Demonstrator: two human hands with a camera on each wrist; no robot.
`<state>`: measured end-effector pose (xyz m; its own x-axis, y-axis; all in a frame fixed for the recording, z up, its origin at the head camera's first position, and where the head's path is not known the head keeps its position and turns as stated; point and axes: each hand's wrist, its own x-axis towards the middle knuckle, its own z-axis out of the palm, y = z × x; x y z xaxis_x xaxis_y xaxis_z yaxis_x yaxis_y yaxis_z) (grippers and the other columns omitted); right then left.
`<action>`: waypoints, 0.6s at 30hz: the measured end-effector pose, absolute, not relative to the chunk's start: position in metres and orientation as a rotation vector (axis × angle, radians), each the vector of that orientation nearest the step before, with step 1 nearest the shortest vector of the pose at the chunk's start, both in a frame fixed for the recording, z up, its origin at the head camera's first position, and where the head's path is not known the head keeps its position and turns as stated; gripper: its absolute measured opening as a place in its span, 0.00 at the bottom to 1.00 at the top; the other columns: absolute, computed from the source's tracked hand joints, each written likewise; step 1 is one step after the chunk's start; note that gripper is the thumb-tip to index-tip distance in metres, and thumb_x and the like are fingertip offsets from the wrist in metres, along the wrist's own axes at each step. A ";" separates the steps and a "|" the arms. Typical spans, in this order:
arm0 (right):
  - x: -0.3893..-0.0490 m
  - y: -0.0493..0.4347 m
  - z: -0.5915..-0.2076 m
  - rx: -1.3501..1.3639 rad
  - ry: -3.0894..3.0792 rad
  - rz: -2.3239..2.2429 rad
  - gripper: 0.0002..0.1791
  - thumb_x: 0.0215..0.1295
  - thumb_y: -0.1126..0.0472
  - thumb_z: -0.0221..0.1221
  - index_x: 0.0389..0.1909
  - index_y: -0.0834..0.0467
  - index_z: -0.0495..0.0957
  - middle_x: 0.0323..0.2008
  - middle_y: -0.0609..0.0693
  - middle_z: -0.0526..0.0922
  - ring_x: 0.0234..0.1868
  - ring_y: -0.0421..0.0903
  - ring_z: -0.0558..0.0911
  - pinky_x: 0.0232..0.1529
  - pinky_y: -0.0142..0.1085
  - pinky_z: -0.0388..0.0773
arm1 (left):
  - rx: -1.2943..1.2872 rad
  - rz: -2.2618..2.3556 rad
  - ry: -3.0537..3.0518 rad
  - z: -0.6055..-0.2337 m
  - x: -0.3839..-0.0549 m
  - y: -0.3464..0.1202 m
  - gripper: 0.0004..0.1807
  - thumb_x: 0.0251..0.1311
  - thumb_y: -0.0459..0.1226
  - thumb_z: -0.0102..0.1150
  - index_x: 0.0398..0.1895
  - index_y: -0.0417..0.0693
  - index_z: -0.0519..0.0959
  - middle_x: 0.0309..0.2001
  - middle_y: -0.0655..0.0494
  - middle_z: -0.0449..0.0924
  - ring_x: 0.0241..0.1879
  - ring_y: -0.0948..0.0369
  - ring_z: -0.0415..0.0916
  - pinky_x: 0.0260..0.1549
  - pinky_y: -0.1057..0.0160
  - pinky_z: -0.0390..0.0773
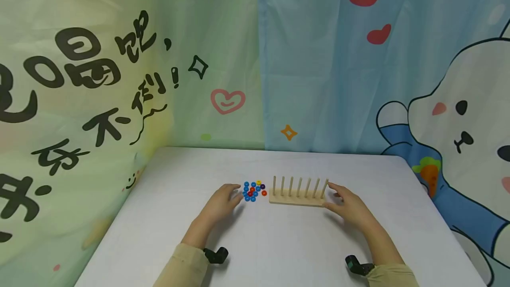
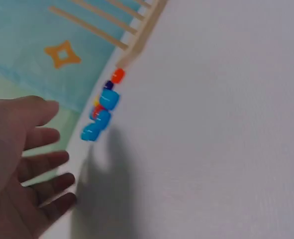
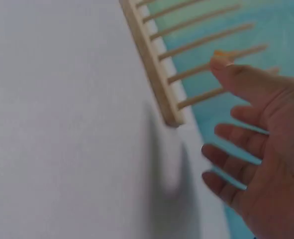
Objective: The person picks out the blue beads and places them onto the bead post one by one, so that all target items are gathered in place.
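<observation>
Left hand (image 1: pixel 222 200) and right hand (image 1: pixel 350 203) loosely spread, gripping nothing. A sideways nudge, and I'd get scattered beads (image 1: pixel 252 189) or a shoved peg rack (image 1: pixel 296 200).

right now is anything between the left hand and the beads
Nothing visible stands between the left hand and the colored beads; no object shows in the gap in the left wrist view. The wooden peg rack lies past them.

Soft, fairly even light brightens the white worktop (image 1: pixel 295 247) in the head view. Both wrist views look dimmer and greyer — beads (image 2: pixel 109 99) and wooden pegs (image 3: pixel 201 98) softly blurred — with smudgy shadows (image 2: pixel 112 194) on the worktop beside the left grip (image 2: pixel 27 162) and right grip (image 3: pixel 273 159).
</observation>
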<state>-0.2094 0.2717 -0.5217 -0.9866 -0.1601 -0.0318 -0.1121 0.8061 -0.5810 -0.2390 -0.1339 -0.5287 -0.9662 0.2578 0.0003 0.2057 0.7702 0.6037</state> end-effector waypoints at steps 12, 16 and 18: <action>-0.239 0.280 -0.551 -0.323 2.792 -1.084 0.40 0.59 0.37 0.65 0.69 0.53 0.70 0.62 0.63 0.74 0.64 0.63 0.72 0.64 0.60 0.67 | 0.352 1.089 2.946 -0.560 -0.250 -0.133 0.14 0.63 0.44 0.64 0.50 0.50 0.83 0.53 0.50 0.81 0.57 0.50 0.75 0.60 0.49 0.74; -0.241 0.283 -0.557 -0.359 2.828 -1.069 0.41 0.56 0.39 0.68 0.68 0.53 0.70 0.64 0.63 0.72 0.66 0.64 0.69 0.65 0.62 0.63 | 0.328 1.050 2.988 -0.567 -0.251 -0.131 0.15 0.63 0.46 0.64 0.50 0.53 0.83 0.54 0.52 0.80 0.58 0.51 0.74 0.60 0.49 0.73; -0.242 0.284 -0.561 -0.390 2.859 -1.049 0.41 0.55 0.40 0.69 0.67 0.53 0.71 0.64 0.62 0.73 0.66 0.63 0.69 0.65 0.62 0.63 | 0.306 1.042 3.007 -0.569 -0.252 -0.130 0.15 0.62 0.46 0.65 0.50 0.53 0.83 0.54 0.52 0.80 0.58 0.51 0.74 0.60 0.50 0.73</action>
